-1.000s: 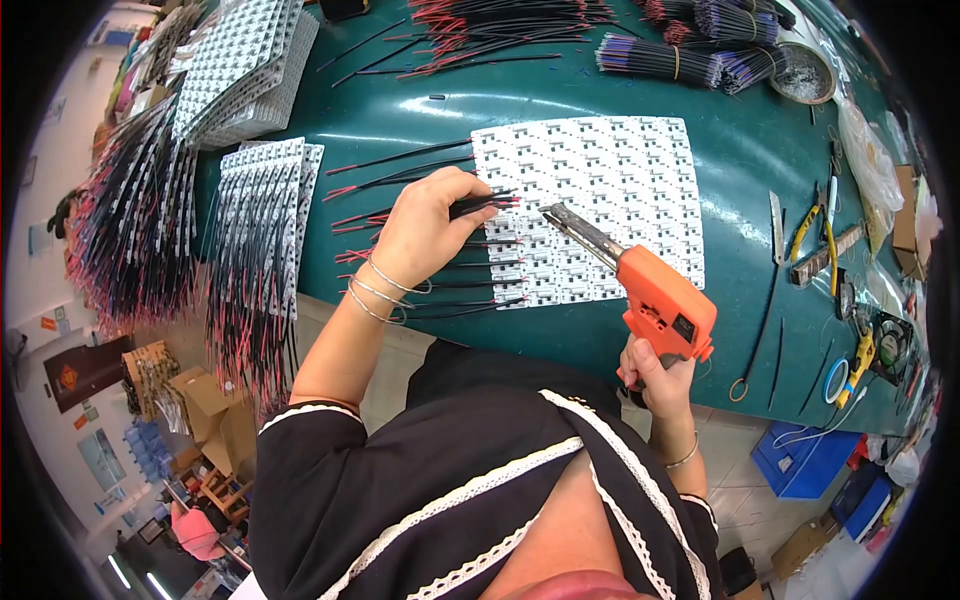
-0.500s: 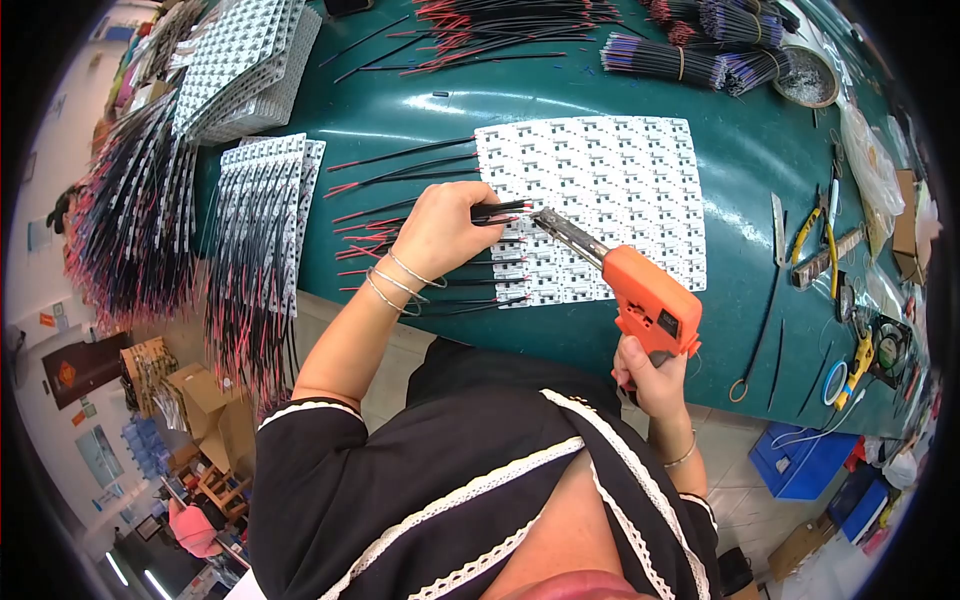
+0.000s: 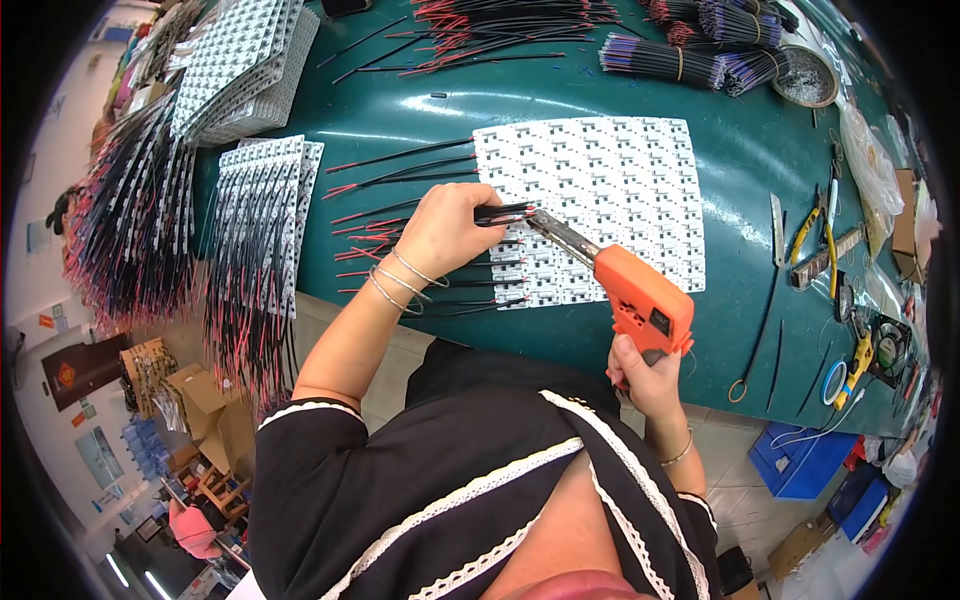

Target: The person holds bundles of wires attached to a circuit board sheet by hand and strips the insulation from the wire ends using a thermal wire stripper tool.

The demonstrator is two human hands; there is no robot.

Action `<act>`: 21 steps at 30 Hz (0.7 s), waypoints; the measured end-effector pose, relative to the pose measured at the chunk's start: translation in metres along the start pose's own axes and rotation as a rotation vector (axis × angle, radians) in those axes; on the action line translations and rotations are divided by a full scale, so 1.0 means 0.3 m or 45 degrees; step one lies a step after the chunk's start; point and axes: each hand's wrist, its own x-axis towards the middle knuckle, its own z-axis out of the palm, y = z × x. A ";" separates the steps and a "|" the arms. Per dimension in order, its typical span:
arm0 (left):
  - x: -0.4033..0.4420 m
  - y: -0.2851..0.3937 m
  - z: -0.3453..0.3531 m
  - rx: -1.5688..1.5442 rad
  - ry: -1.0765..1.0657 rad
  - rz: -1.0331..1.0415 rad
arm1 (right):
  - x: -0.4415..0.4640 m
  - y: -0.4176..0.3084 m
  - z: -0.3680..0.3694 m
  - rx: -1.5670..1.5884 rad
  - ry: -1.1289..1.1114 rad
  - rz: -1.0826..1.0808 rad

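Observation:
A white circuit board panel (image 3: 610, 200) lies flat on the green table, with black and red wires (image 3: 400, 160) along its left edge. My left hand (image 3: 450, 225) pinches several black wires (image 3: 503, 212) over that edge, their ends pointing right. In my right hand (image 3: 648, 375) is an orange soldering gun (image 3: 645, 290), held by its handle. The gun's dark metal tip (image 3: 535, 217) is at the ends of the pinched wires; whether it touches them is too small to tell.
Wired panels (image 3: 262, 215) and stacked bare panels (image 3: 240, 70) stand at the left. Wire bundles (image 3: 660, 60) lie at the back, beside a round dish (image 3: 805, 77). Yellow-handled pliers (image 3: 830, 245), tweezers (image 3: 777, 230) and a tape roll (image 3: 836, 382) are at the right.
The soldering gun has moved left and slightly down, bringing its tip to the wire ends. My left hand has shifted slightly right and down, still pinching wires.

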 end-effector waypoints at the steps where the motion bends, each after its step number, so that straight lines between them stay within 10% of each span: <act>1: 0.001 -0.003 0.001 0.002 -0.002 0.004 | 0.001 -0.001 0.000 0.005 -0.007 0.003; 21: 0.049 -0.016 -0.028 0.017 -0.221 -0.031 | -0.022 0.010 -0.002 0.072 0.040 0.056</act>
